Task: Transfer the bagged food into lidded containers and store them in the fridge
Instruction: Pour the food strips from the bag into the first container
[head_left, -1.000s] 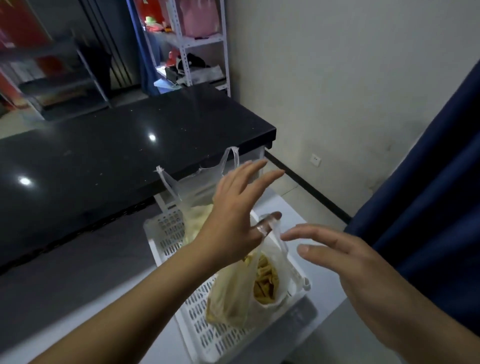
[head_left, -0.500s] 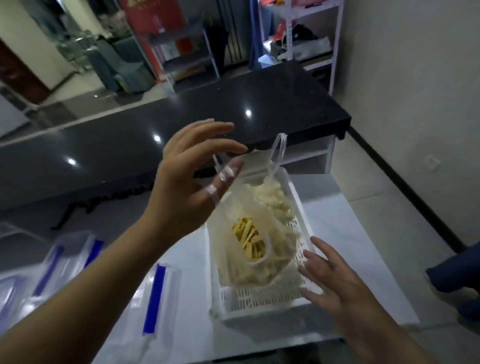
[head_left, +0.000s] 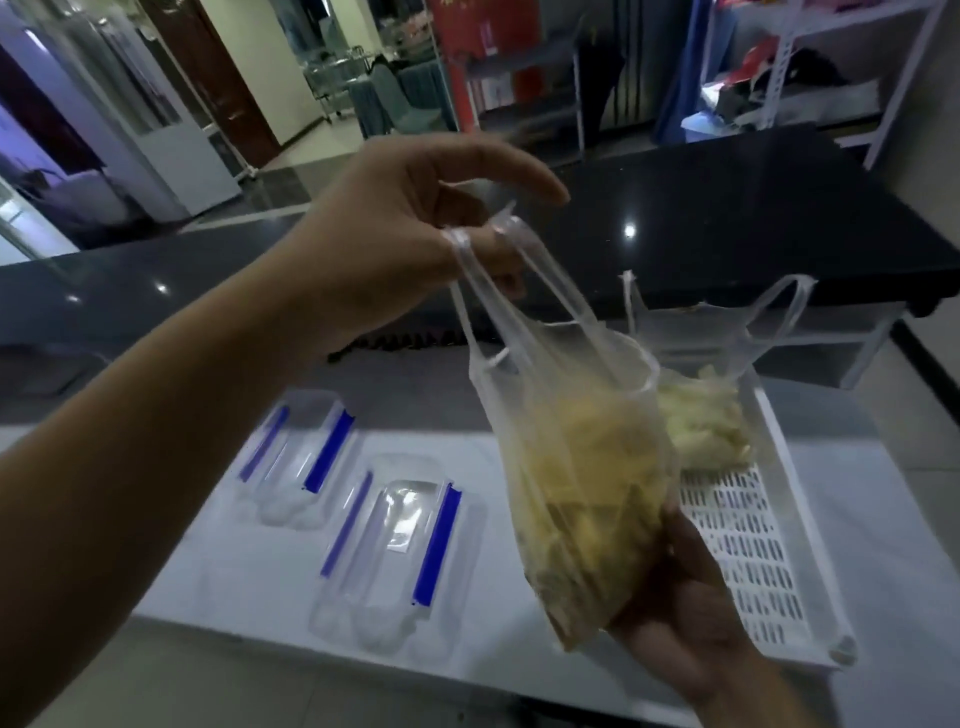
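Observation:
My left hand (head_left: 410, 228) pinches the handles of a thin clear bag of yellow food strips (head_left: 582, 483) and holds it up over the white table. From below, my right hand (head_left: 675, 603) cups the bag's bottom with its fingers curled round it. A second clear bag of pale food (head_left: 706, 421) lies in the white slotted basket (head_left: 779, 566) on the right. Two clear lidded containers with blue clips stand on the table to the left, one nearer (head_left: 400, 545) and one farther (head_left: 296, 457).
A black glossy counter (head_left: 727, 234) runs behind the table, just past the basket. Metal shelves with clutter (head_left: 779, 83) stand further back against the wall. The white table's front edge (head_left: 363, 670) lies close below me.
The bag of yellow strips has come out of the basket and moved left, above the table. My right hand has gone from hovering beside the basket to holding the bag's underside. The view has swung left.

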